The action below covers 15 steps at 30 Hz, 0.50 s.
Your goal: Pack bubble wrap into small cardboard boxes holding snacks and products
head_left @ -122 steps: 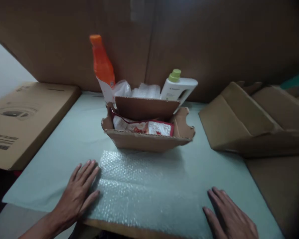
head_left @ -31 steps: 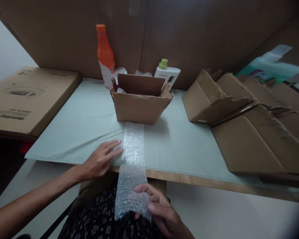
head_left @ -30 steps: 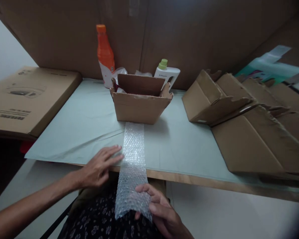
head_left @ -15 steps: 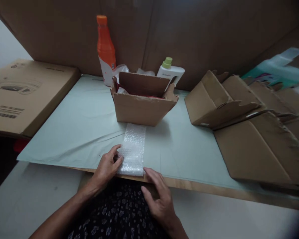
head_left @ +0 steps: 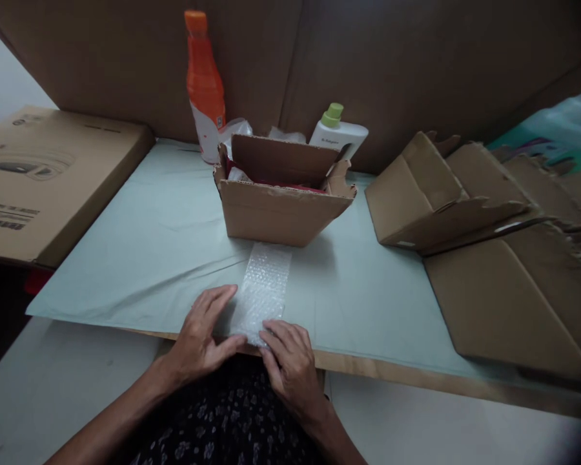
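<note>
A strip of clear bubble wrap point(head_left: 265, 278) lies flat on the pale green cloth, running from the table's front edge back to a cardboard box. My left hand point(head_left: 201, 332) is at its left side, thumb and fingers spread apart, the thumb tip close to the near left corner. My right hand point(head_left: 290, 358) has its fingertips over the near right corner, with the thumb just below the edge, closed on the wrap. An open cardboard box point(head_left: 271, 213) with something red and some clear plastic inside stands right behind the strip.
Behind the box are an orange bottle point(head_left: 206, 84) and a white bottle with a green cap point(head_left: 336, 132). Several open cardboard boxes point(head_left: 503, 297) lean together at right. A large flat carton point(head_left: 68, 174) is at left. A cardboard wall point(head_left: 252, 64) rises behind.
My right hand has moved left onto the wrap's near right corner. My left hand has shifted slightly toward me and its fingers have spread. The view has shifted a little.
</note>
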{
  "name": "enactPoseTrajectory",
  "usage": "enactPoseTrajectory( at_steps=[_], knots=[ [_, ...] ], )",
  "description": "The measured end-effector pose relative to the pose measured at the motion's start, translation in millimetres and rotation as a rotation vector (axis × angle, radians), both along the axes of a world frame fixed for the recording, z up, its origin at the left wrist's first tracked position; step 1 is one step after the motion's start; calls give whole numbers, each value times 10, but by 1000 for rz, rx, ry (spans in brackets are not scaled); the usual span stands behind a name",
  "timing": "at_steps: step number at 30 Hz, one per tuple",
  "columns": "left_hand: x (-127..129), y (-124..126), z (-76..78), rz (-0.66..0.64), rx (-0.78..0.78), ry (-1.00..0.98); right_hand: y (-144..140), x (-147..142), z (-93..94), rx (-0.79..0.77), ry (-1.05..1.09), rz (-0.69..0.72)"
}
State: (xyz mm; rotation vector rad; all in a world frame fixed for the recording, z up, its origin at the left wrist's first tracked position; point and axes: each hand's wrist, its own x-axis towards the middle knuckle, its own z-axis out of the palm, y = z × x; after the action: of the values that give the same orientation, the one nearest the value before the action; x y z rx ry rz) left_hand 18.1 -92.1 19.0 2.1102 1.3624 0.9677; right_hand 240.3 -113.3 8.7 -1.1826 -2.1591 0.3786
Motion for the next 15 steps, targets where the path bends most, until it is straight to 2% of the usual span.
enactPoseTrajectory(
  at_steps=[2,4,6,9,12,15],
  knots=[
    [-44,-55,39,-146,29,26,53,-11,30,-68,60,1],
    [-25,-53,30,-181,24,29,124,-18,42,-142,93,-24],
    [46,7,-25,-80,-11,11,181,-14,41,-157,106,-87],
    [176,147,-131,93,-90,-1,184,14,41,4,80,-208],
    [249,246,-187,124,-92,25,124,31,42,136,3,-201],
    [235,240,-155,104,-22,13,118,15,29,107,-90,-121]
  ],
)
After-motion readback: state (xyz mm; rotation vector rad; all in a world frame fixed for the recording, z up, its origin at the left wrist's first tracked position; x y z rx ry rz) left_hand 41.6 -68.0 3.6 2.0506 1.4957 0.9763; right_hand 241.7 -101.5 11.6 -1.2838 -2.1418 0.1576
